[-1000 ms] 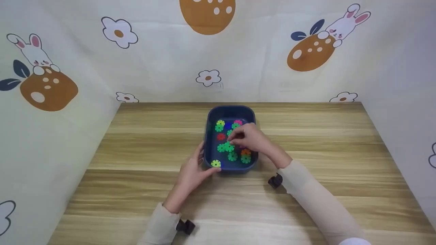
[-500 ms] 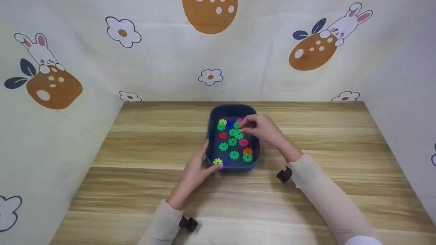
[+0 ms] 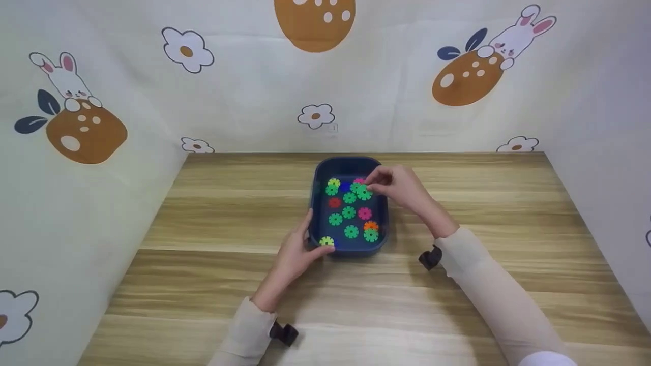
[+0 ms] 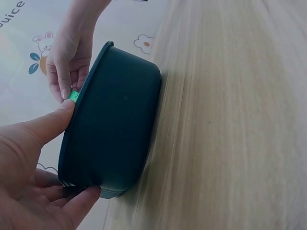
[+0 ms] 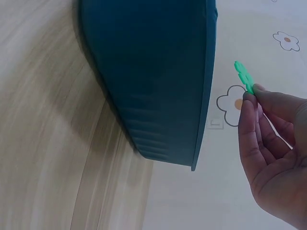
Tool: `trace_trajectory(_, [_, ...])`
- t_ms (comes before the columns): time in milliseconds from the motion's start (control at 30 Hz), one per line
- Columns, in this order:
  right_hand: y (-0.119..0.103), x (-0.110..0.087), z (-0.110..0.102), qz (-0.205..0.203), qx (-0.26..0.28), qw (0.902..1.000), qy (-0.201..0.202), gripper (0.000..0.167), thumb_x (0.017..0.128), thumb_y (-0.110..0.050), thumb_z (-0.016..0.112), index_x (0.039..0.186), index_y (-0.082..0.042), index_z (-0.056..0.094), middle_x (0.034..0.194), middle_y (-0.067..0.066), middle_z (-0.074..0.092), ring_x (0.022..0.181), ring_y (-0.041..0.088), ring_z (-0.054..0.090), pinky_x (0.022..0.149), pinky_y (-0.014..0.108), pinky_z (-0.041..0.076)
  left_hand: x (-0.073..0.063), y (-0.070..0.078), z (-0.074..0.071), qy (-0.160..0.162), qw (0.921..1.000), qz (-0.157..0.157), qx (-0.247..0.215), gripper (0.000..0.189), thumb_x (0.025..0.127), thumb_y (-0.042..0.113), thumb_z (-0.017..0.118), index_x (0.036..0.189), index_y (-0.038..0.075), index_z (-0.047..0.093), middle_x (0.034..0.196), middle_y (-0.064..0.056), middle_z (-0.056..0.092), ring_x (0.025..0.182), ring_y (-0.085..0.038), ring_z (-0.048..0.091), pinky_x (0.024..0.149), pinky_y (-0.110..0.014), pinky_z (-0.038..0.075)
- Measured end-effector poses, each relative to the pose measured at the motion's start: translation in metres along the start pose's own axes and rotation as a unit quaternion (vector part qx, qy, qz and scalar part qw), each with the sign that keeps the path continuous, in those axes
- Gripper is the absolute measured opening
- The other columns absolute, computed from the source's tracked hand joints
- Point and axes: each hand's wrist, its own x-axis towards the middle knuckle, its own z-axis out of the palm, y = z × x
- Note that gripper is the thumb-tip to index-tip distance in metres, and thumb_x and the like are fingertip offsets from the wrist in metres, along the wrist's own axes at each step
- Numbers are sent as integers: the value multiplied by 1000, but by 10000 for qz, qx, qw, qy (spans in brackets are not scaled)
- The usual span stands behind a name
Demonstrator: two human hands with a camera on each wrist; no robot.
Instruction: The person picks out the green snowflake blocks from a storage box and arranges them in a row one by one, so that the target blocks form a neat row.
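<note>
A dark blue rectangular tub [image 3: 348, 165] stands on the wooden table, with several notched plastic discs in it. My left hand [image 3: 295, 256] grips the tub's near left corner, thumb over the rim and fingers along the outer wall, as the left wrist view also shows. Between thumb and fingertips my right hand [image 3: 402, 188] pinches a green notched disc [image 5: 244, 77], held above the tub's rim. Below it in the head view are a pink disc [image 3: 364, 213], a red disc [image 3: 334, 203] and an orange disc [image 3: 371, 224]. A yellow disc [image 3: 326, 241] lies near my left thumb.
The wooden table [image 3: 229, 203] spreads around the tub on all sides. Behind it hangs a pale cloth [image 3: 244, 101] printed with rabbits, oranges and flowers. Each sleeve carries a black wrist camera, one of them by the right cuff [image 3: 430, 258].
My right hand has moved from mid-tub toward the far right, keeping the green disc pinched. The left hand keeps its grip on the tub. The head view has shifted slightly.
</note>
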Motion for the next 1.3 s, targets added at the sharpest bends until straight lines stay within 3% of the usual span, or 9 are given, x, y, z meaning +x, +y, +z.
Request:
trace_trajectory(367, [3,1,-8,232,-40,9997,109,16,94,-19,70,104,-8,74,100,9,74,86,18,65,77,27,56,1,1,0,-17,9999,-133,-67,93,84,26,80,156,3,27,160,-25,31,148,-41,31,122,-52,29])
trace_trajectory(633, [10,3,-12,180,-11,9995,246,16,93,-17,71,105,-7,75,100,11,75,84,18,68,74,26,58,0,-1,1,2,10000,-30,-50,93,84,27,80,156,1,27,159,-25,32,147,-41,33,121,-52,30])
trace_trajectory(1100, [27,6,-15,113,215,9969,748,16,92,-12,71,104,-2,74,100,18,75,86,31,70,66,15,54,1,1,1,-22,9998,-96,-171,92,84,25,80,156,0,27,159,-25,32,148,-40,33,121,-51,30])
trace_trajectory(1300, [36,6,-15,128,329,9941,1023,16,91,-9,72,103,0,74,99,20,75,81,23,71,65,12,54,0,1,0,-11,9998,-118,-159,92,84,25,80,156,1,27,160,-24,32,148,-39,32,122,-50,30])
